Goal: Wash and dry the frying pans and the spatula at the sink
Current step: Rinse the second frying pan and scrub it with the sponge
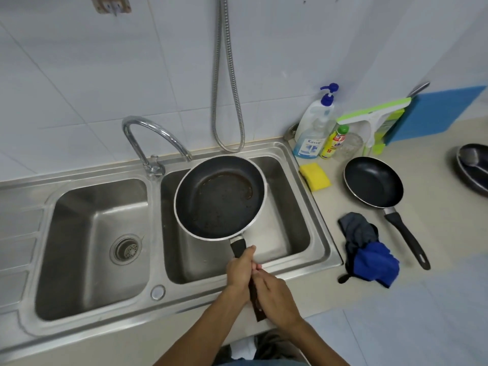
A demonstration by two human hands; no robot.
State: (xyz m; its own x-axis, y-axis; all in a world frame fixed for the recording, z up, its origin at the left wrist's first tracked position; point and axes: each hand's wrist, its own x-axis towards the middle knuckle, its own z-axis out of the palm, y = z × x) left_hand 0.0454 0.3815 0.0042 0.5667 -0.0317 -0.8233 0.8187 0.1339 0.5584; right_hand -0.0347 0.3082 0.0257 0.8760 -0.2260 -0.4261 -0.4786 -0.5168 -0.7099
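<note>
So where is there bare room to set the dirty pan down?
The left basin holds only its drain. The right basin, below the dirty pan, looks bare. Counter is free right of the clean pan and in front of the blue cloth. It is crowded from the sponge back to the bottles.

Yellow sponge [314, 178], soap bottle [314, 128], green squeegee [375, 117] on the counter [435, 233].
</note>
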